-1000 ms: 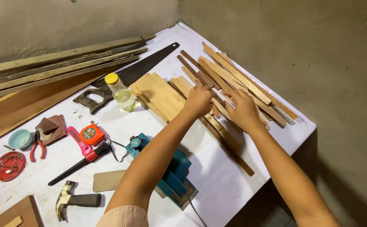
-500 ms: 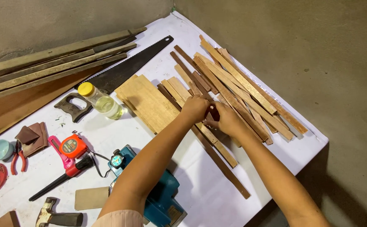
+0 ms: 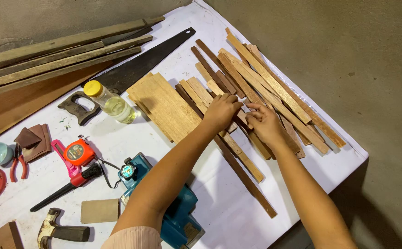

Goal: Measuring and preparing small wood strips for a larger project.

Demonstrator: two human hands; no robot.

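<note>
Both hands (image 3: 242,115) grasp strips (image 3: 274,92) (wooden) — touching.

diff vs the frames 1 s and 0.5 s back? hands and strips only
Both hands have drawn closer together over the wooden strips. A second ago the left hand and right hand lay apart on the pile; now their fingertips nearly meet, pinching at one strip between them. No strip is lifted clear. The saw, bottle and flat boards stayed put; only the camera view shifted.

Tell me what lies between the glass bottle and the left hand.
In the head view, a stack of flat wooden boards lies between the bottle and the left hand.
</note>
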